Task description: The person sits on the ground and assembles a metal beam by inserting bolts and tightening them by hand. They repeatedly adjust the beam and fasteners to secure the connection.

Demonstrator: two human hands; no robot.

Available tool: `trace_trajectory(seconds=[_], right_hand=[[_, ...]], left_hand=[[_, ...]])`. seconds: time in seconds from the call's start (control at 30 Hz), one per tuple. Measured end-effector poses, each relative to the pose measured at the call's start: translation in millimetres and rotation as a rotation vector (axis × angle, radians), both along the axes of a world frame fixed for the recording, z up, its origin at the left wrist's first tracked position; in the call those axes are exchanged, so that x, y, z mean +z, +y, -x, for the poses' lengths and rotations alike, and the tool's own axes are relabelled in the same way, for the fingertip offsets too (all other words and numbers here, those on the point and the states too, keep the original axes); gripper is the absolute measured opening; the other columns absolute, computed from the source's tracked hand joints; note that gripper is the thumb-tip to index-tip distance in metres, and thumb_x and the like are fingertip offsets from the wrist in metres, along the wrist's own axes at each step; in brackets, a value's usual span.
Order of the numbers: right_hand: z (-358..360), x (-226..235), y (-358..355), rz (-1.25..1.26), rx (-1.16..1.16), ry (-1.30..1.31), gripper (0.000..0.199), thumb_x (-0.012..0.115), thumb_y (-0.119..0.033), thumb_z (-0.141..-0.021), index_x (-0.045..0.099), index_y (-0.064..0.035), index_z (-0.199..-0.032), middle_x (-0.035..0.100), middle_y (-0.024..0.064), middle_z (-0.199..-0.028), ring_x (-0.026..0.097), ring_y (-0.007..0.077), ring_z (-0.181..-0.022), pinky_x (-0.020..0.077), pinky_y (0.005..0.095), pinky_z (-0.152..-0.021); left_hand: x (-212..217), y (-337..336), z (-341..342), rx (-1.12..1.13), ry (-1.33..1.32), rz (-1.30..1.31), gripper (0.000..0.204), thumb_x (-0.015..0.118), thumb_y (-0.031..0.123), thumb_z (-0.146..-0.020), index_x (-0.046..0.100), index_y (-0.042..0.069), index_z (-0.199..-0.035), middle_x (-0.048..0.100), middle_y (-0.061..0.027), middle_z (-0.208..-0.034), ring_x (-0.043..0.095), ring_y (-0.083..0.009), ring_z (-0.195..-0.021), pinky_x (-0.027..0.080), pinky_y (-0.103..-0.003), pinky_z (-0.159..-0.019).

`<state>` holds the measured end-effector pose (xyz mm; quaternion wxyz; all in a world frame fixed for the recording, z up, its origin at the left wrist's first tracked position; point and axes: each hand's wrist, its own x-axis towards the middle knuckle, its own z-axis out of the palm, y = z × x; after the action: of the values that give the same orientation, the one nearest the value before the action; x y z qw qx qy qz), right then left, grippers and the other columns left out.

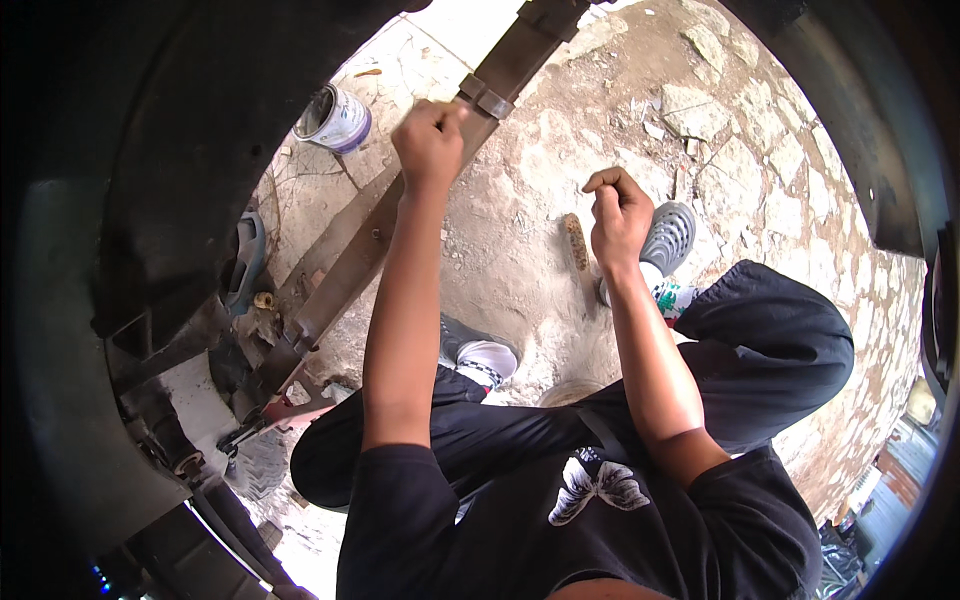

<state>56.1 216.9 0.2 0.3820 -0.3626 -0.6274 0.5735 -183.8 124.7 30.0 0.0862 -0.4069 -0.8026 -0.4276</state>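
My left hand [430,142] is closed at the side of a long brown metal bar [385,215], which looks like a vehicle leaf spring. It is just below a metal clamp [485,97] around the bar. What its fingers hold, if anything, is hidden. My right hand [622,215] hangs in the air above the ground, fingers curled in and the index finger bent outward. Nothing shows in it. Beside that hand, on the dirt, lies a narrow brown brush-like piece [575,242] with a speckled end.
Dark vehicle parts [170,200] crowd the left side. A white and purple paint can [337,120] stands beyond the bar. A blue-grey object [243,262] lies under the vehicle. Grey clogs [670,238] are on my feet. Broken stone paving [735,165] spreads to the right.
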Motion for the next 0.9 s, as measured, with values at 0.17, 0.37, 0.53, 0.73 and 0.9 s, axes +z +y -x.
trace_trajectory(seconds=[0.17, 0.37, 0.53, 0.73, 0.9], right_hand=[[1.5, 2.8, 0.3, 0.024, 0.009, 0.031, 0.022, 0.052, -0.008, -0.088, 0.072, -0.0022, -0.081, 0.054, -0.0002, -0.057, 0.045, 0.0058, -0.053, 0.0364, 0.0271, -0.052], [-2.4, 4.0, -3.2, -0.096, 0.023, -0.039, 0.020, 0.053, -0.008, -0.088, 0.072, -0.0031, -0.083, 0.055, -0.0002, -0.058, 0.047, 0.0071, -0.054, 0.0369, 0.0280, -0.052], [-4.0, -1.2, 3.0, 0.008, 0.013, 0.005, 0.020, 0.052, -0.007, -0.088, 0.071, -0.0023, -0.082, 0.054, -0.0002, -0.057, 0.046, 0.0071, -0.053, 0.0360, 0.0274, -0.052], [6.3, -4.1, 0.4, 0.019, 0.036, 0.008, 0.021, 0.053, -0.008, -0.088, 0.071, -0.0020, -0.082, 0.052, -0.0005, -0.056, 0.045, 0.0071, -0.053, 0.0356, 0.0274, -0.051], [8.6, -0.4, -6.0, -0.042, 0.026, -0.048, 0.020, 0.053, -0.009, -0.086, 0.072, -0.0036, -0.080, 0.052, 0.0011, -0.055, 0.046, 0.0073, -0.052, 0.0370, 0.0284, -0.052]], left_hand=[[3.6, -6.3, 5.5, -0.059, 0.037, -0.012, 0.006, 0.077, 0.004, -0.086, 0.081, 0.008, -0.086, 0.075, -0.0097, -0.082, 0.071, -0.0199, -0.069, 0.055, -0.033, -0.064], [-7.0, -22.1, 8.6, -0.204, 0.080, 0.034, 0.008, 0.080, 0.003, -0.083, 0.081, 0.007, -0.090, 0.073, -0.0086, -0.079, 0.067, -0.0190, -0.068, 0.050, -0.032, -0.061], [-1.0, -42.4, 9.3, -0.250, 0.053, 0.082, 0.006, 0.079, 0.002, -0.085, 0.080, 0.005, -0.089, 0.073, -0.0072, -0.080, 0.067, -0.0162, -0.066, 0.051, -0.031, -0.058], [10.2, 0.6, 31.5, -0.329, 0.031, 0.017, 0.009, 0.079, 0.002, -0.085, 0.080, 0.005, -0.094, 0.074, -0.0076, -0.083, 0.067, -0.0154, -0.069, 0.050, -0.029, -0.061], [10.2, -33.6, 34.4, -0.364, 0.021, 0.132, 0.011, 0.080, -0.001, -0.083, 0.081, 0.005, -0.093, 0.074, -0.0088, -0.084, 0.069, -0.0164, -0.069, 0.052, -0.028, -0.061]])
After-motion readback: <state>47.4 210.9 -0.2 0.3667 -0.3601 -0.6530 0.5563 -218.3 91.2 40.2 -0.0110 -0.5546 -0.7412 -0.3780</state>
